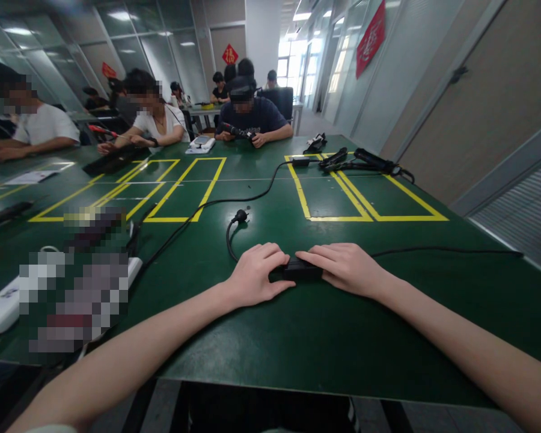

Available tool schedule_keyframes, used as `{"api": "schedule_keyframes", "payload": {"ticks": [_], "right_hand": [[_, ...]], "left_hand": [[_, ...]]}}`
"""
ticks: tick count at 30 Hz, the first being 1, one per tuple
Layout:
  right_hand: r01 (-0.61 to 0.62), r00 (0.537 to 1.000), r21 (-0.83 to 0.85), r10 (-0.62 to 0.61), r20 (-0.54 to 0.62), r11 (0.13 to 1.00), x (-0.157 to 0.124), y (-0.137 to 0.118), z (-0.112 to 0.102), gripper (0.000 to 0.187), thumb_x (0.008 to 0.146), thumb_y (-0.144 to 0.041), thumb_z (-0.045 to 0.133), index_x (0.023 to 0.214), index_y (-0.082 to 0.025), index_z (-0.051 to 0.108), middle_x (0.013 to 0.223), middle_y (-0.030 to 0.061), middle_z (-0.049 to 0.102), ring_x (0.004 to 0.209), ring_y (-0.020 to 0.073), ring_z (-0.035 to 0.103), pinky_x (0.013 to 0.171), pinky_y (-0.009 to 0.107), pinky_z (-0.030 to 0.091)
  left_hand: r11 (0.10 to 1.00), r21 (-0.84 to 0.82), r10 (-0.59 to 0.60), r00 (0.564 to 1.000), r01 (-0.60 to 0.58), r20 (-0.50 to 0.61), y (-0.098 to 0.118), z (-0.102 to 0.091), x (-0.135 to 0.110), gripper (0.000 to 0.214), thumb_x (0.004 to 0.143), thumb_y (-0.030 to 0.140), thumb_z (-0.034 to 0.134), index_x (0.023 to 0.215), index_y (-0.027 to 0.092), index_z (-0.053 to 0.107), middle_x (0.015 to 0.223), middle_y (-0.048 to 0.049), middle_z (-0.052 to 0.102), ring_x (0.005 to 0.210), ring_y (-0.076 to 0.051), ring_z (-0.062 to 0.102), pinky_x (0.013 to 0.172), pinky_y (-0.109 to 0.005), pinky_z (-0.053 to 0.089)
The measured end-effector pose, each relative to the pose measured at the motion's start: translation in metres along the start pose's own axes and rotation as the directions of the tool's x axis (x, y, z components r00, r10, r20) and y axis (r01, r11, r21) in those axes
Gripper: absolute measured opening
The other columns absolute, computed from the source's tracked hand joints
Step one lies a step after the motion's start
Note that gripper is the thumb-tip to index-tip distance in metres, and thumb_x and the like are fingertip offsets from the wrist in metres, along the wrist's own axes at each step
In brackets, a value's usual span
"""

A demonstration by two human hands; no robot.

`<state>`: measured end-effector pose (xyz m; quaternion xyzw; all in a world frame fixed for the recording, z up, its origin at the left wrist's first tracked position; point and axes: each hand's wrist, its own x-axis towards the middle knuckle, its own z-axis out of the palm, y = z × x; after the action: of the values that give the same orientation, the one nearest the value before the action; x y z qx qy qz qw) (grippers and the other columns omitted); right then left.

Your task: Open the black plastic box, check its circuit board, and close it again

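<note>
At the far left, a long white plastic strip (0, 307) is lying near the edge of a glossy dark-green table (261, 343), partly masked by pixelation. Beyond it, a person in a white short-sleeved shirt (49, 125) is sitting at the table. Next along, a second person in a white top (165, 123) is leaning over the far side, and a small white box (201, 144) is resting near that person's arm. Yellow tape outlines (213, 186) are marking the surface there, and a long thin black cable (234, 199) is running across them toward the upper right. A black plug with metal prongs (240, 216) is lying just beyond the left hand (255, 276), its short cord curving back toward that hand. The left hand is clamping the left end of a black rectangular plastic adapter (303, 269), thumb on the near side. The adapter is lying between the two hands, low over the near middle of the table. Across the table, a person in a navy T-shirt (270, 117) is handling a dark object. The right hand (349, 267) is gripping the adapter's right end, fingers reaching over its top. Farther off, bundled black cables (374, 162) are lying across more yellow tape. A thin black cord (442, 249) is stretching from behind the right hand toward the table's right edge.
</note>
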<state>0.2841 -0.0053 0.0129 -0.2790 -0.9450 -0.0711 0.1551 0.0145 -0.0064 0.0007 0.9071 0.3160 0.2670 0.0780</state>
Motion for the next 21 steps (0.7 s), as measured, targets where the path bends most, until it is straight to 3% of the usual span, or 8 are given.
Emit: {"api": "schedule_keyframes", "payload": {"ticks": [4,7,11,16,21], "right_hand": [[-0.053,0.998,0.194,0.057,-0.017,0.98,0.0032,-0.0052,-0.0032,0.05,0.097,-0.029,0.056,0.145,-0.016,0.053,0.113,0.0113,0.073,0.085,0.0203,0.072,0.071,0.029,0.054],[-0.097,0.993,0.275,0.111,-0.036,0.957,0.0043,-0.0064,-0.0033,0.041,0.103,-0.035,0.053,0.139,-0.017,0.058,0.11,0.0103,0.075,0.085,0.0194,0.073,0.072,0.029,0.054],[-0.098,0.99,0.268,0.121,-0.071,0.958,0.0048,-0.0066,-0.0017,0.034,0.108,-0.034,0.046,0.13,-0.015,0.064,0.107,0.0114,0.076,0.084,0.0196,0.073,0.072,0.029,0.054],[-0.068,0.991,0.19,0.088,-0.1,0.979,0.0048,-0.009,-0.0008,0.039,0.111,-0.034,0.04,0.131,-0.013,0.065,0.107,0.0129,0.076,0.078,0.0188,0.072,0.07,0.029,0.054],[-0.031,0.989,0.128,0.049,-0.14,0.991,0.0047,-0.0096,-0.0007,0.036,0.109,-0.034,0.045,0.134,-0.016,0.064,0.111,0.0119,0.076,0.08,0.0179,0.073,0.07,0.028,0.056]], "left_hand": [[0.992,0.109,0.067,0.997,-0.063,-0.037,-0.0039,0.0005,0.0013,0.025,0.096,0.041,0.071,0.104,0.019,0.064,0.095,-0.0057,0.067,0.087,-0.022,0.063,0.078,-0.035,0.048],[0.987,0.132,0.093,0.995,-0.088,-0.034,-0.0045,-0.0004,0.0019,0.025,0.098,0.042,0.068,0.105,0.019,0.064,0.094,-0.0058,0.068,0.087,-0.023,0.063,0.077,-0.035,0.047],[0.989,0.122,0.081,0.996,-0.077,-0.024,-0.0038,-0.0014,0.0021,0.027,0.099,0.045,0.066,0.108,0.019,0.064,0.098,-0.0073,0.069,0.091,-0.024,0.066,0.079,-0.035,0.049],[0.999,0.028,-0.024,0.999,0.025,-0.035,-0.0042,-0.0008,0.002,0.045,0.088,0.051,0.079,0.114,0.018,0.065,0.103,-0.0073,0.073,0.093,-0.025,0.069,0.084,-0.036,0.053],[0.998,0.004,-0.063,0.998,0.063,0.005,-0.0039,-0.0011,0.0015,0.032,0.096,0.049,0.07,0.105,0.019,0.07,0.092,-0.0051,0.075,0.085,-0.022,0.069,0.079,-0.034,0.053]]}}
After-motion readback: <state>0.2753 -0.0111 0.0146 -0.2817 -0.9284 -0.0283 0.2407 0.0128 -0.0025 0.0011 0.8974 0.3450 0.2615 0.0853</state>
